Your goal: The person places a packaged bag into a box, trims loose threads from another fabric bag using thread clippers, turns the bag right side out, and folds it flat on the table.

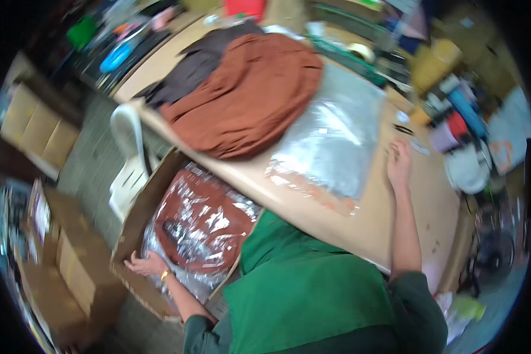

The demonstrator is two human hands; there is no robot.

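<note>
My left hand (148, 264) is over the near left side of an open cardboard box (137, 227), fingers apart, close to the box wall. Inside the box lies a rust-brown garment in clear plastic (209, 221). My right hand (399, 162) rests above the right part of the table, fingers loosely bent and apart, with nothing seen in it. Just beyond it lie small black thread snips (402, 128). To its left is a stack of clear plastic bags (330, 138). A rust-brown garment (248, 97) and a dark garment (189, 71) lie heaped farther back.
The brown table (422, 218) runs diagonally across the view. A white plastic chair (127, 183) stands beyond the box, and more cardboard boxes (76, 259) sit at the left. A tape roll (361, 53) and cluttered supplies line the far right edge.
</note>
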